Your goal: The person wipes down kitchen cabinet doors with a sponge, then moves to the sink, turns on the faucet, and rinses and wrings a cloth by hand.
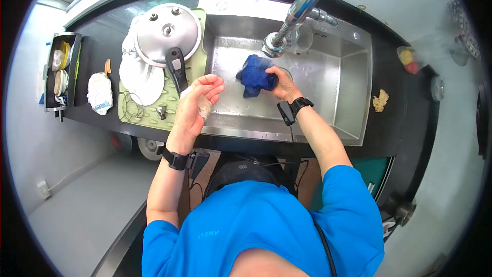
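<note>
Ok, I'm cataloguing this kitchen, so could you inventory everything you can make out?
sink: 1, silver, centre
cloth: 1, dark blue, over sink
faucet: 1, silver, above sink
countertop: 1, black, around sink
drying mat: 1, green, left of sink
dishes: count unclear, white, on drying mat
lid: 1, silver, over dishes
wire item: 1, dark, on drying mat
metal fitting: 1, silver, on drying mat
package: 1, white, left countertop
dish holder: 1, black, far left
lump: 1, tan, right of sink
bag-like item: 1, red-yellow, right of sink
round item: 1, clear, far right
cabinet front: 1, teal, lower right
shirt: 1, blue, bottom centre
wristbands: 2, black, wrists
left hand: 1, bare, at sink's left edge
right hand: 1, bare, gripping cloth
</note>
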`<state>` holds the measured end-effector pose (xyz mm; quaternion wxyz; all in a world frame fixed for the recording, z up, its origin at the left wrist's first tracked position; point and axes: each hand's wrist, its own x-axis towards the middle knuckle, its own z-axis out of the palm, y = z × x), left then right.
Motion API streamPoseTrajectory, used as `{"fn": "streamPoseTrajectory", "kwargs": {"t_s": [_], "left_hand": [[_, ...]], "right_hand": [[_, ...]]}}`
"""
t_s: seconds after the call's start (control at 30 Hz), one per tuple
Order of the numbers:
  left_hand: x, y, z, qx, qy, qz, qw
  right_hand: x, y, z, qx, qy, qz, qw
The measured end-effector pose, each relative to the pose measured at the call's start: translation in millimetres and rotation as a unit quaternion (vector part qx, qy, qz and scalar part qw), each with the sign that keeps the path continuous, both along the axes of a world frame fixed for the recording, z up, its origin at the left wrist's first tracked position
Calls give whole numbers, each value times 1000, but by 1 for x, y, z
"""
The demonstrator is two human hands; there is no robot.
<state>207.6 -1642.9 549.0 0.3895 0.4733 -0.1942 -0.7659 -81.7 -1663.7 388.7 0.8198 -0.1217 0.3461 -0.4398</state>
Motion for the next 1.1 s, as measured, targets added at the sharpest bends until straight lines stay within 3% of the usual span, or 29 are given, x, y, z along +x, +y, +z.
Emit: {"fn": "streamPoseTrajectory", "kwargs": {"t_s": [0.03, 0.2, 0.4, 0.47, 0.6, 0.67, 0.9, 0.97, 1.0, 1.03, 1.07, 1.1], "left_hand": [[0, 1, 2, 1, -2, 0, 1000], [-2, 6, 9, -2, -25, -3, 1000], [-3, 11, 13, -20, -16, 12, 1000], [-3, 13, 12, -16, -18, 12, 1000], [1, 18, 10, -20, -6, 7, 1000], [1, 21, 12, -11, -19, 12, 1000], [3, 29, 8, -10, -20, 13, 1000], [2, 30, 13, -20, -16, 11, 1000], [2, 29, 13, -22, -20, 11, 999], [1, 29, 14, -21, -19, 12, 1000], [1, 29, 14, -22, -21, 14, 999], [0, 30, 13, -22, -24, 16, 999]], "right_hand": [[1, -2, -2, 38, -89, -13, 995], [21, -13, -13, 48, -183, -87, 978], [33, -18, -3, 64, -86, -103, 989], [35, -20, -19, 62, -17, -156, 986], [38, -10, -3, 44, 67, -179, 981], [42, -9, 12, 90, 150, -233, 956], [40, -6, 25, 90, 123, -227, 962], [38, -8, 25, -16, 201, -222, 954], [38, -7, 32, -39, 296, -204, 932], [38, -5, 29, -38, 297, -203, 932], [37, -2, 26, -205, 470, -176, 840], [35, 2, 22, -358, 611, -138, 692]]}}
